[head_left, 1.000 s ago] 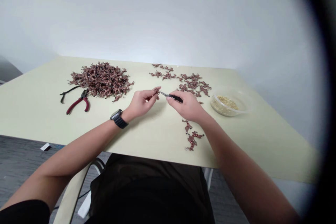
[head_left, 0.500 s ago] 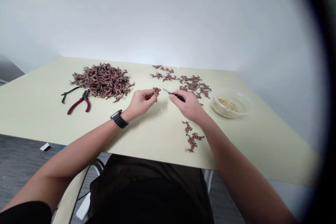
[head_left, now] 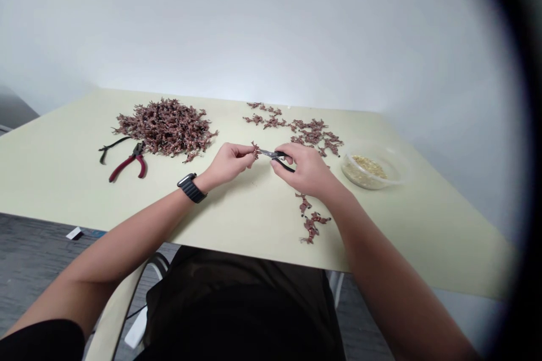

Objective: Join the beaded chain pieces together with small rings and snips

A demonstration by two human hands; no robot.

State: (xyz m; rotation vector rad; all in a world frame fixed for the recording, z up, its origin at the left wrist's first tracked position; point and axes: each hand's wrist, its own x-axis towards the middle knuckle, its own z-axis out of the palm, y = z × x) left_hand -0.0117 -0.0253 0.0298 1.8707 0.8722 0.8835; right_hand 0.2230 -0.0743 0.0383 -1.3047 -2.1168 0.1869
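Note:
Between thumb and fingertips, my left hand (head_left: pixel 231 162) pinches a small brown animal-shaped figurine (head_left: pixel 256 150). My right hand (head_left: pixel 307 168) is closed around black-handled pliers (head_left: pixel 284 164), whose handles are spread a little. The metal jaws reach left to the figurine and meet it at my left fingertips; what exactly they grip there is too small to make out. Close to my right wrist lie a few similar brown figurines (head_left: pixel 311 228). More of them lie in a loose scatter (head_left: pixel 311 134) beyond my right hand.
A large heap of brown figurines (head_left: pixel 169 127) sits at the left of the pale table (head_left: pixel 237 214). Red-handled pliers (head_left: pixel 127 164) and a black-handled tool (head_left: pixel 112 148) lie before it. On the right stands a clear plastic tub (head_left: pixel 396 164) with small gold-coloured pieces (head_left: pixel 369 167). A wall rises behind.
The pliers have moved left, from just apart to touching the figurine in my left hand. Their handles have spread apart in my right hand. My left hand has barely moved.

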